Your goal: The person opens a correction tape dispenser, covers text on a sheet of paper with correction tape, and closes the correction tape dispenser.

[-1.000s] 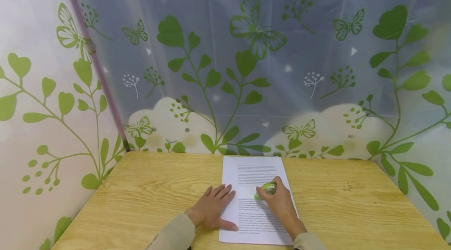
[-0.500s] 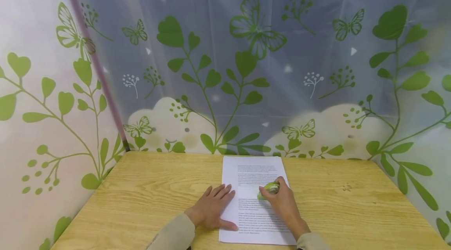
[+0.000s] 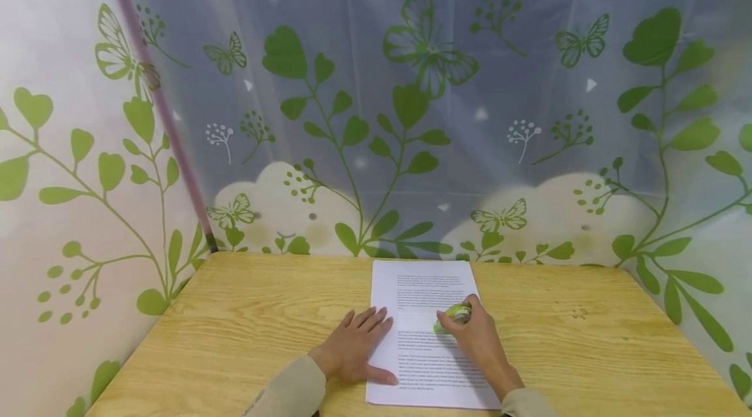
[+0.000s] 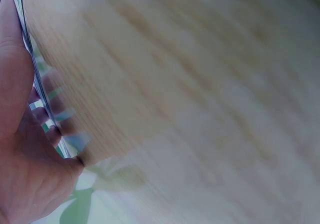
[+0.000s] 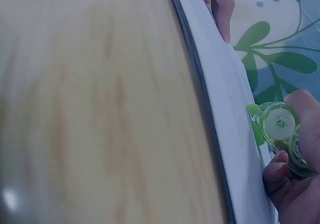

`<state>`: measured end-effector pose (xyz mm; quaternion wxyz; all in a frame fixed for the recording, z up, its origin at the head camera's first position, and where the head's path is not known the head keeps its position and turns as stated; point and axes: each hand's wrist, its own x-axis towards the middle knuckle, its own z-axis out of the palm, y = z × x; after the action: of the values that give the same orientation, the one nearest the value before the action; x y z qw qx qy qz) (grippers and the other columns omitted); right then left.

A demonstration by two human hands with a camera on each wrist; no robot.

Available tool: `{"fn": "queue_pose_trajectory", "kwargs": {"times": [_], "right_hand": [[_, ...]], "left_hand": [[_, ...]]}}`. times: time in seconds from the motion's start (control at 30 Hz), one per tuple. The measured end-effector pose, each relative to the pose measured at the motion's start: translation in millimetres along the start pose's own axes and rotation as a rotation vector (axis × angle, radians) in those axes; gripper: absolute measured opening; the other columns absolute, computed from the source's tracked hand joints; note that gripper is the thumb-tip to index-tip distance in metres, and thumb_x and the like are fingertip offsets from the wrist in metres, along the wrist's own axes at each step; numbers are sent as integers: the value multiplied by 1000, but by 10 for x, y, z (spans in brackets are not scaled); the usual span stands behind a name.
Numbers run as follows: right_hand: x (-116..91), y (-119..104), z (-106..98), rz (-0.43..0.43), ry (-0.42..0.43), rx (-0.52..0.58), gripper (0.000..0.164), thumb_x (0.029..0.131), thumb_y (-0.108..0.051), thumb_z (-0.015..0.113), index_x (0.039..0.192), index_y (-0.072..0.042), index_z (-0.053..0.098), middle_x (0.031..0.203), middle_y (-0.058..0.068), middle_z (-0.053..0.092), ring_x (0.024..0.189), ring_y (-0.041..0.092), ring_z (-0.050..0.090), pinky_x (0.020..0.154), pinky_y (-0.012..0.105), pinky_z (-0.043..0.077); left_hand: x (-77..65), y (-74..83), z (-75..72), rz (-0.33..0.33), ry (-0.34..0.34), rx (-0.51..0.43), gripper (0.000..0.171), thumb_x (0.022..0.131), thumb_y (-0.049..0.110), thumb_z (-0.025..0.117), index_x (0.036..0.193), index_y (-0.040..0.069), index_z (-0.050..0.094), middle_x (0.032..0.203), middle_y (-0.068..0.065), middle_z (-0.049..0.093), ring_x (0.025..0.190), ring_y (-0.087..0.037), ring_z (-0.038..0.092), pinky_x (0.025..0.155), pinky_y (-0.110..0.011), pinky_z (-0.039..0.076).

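Over the printed paper [image 3: 384,280], which runs to the worktop's [image 3: 264,312] far edge, the right grip [image 3: 480,337] pinches a green tape dispenser [image 3: 454,316] lying leftward of it, long axis slanting toward the far right corner; the left grip [image 3: 355,345], unclenched, presses the paper farther off. Print too small to read.

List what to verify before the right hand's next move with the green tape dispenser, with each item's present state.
1. Right hand holds the green tape dispenser: ok.
2. Left hand rests on the left edge of the printed page: ok.
3. Page lies flat on the table: ok.
4. Dispenser touches the page: cannot tell; it is close, but contact is unclear.
5. Printed lines readable: not ok; too small here.
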<state>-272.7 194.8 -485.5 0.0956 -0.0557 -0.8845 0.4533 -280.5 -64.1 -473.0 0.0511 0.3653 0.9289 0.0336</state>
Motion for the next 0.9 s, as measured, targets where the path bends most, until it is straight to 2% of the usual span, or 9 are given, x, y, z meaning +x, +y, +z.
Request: {"fn": "queue_pose_trajectory", "kwargs": {"times": [0.23,0.5,0.9], "right_hand": [[2,18,-33,8,-6,5,45,83,-34,75,91,-6,41,79,5,58,65,16,51,58,29,43],[6,29,-67,21,-18,2,44,83,-33,75,92,-6,41,80,5,58,66,16,52,59,29,43],[16,73,-128,27,-13,-18,46,83,-36,75,92,-5,42,79,6,55,67,17,50,60,29,43]], "left_hand": [[-20,17,-26,18,17,-2,99,79,76,50,150,9,31,155,-10,25,141,-30,21,110,-54,20],[2,8,3,-2,-3,7,101,78,79,46,151,12,28,156,-7,22,142,-27,19,111,-53,18],[5,-5,22,5,9,9,101,78,79,46,151,11,28,156,-8,22,142,-28,19,111,-53,18]]}}
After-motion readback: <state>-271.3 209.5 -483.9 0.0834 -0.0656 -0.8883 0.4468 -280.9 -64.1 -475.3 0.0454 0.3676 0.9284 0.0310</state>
